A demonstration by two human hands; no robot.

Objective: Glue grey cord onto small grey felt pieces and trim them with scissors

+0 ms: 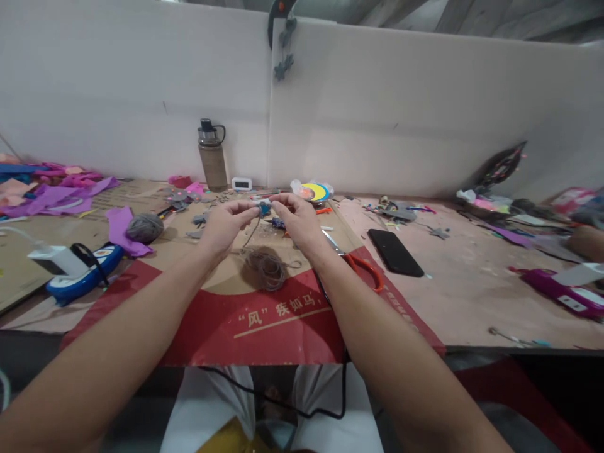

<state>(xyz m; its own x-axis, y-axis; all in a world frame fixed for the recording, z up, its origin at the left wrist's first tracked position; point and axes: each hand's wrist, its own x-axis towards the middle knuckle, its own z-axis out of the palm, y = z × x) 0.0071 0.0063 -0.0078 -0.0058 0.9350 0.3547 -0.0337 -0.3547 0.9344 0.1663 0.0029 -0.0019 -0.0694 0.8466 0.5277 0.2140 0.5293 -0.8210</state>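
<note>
My left hand [228, 226] and my right hand [298, 221] meet over the cardboard, both with fingers pinched together. Between their fingertips is a small teal piece [265, 209], too small to name. Grey yarn [253, 233] hangs from it down to a loose grey tangle [268, 267] on the cardboard. Just beyond and below the right fingers lies a dark blue tool tip [277, 223], partly hidden. Orange-handled scissors [365, 267] lie beside my right forearm, which covers part of them.
A red-printed cardboard sheet [283, 327] covers the table's middle. A phone [395, 252] lies to the right, a blue power strip [85, 277] and a yarn ball [145, 228] to the left. A bottle [213, 160] stands by the white partition [401, 107]. A black cable [302, 412] hangs below the edge.
</note>
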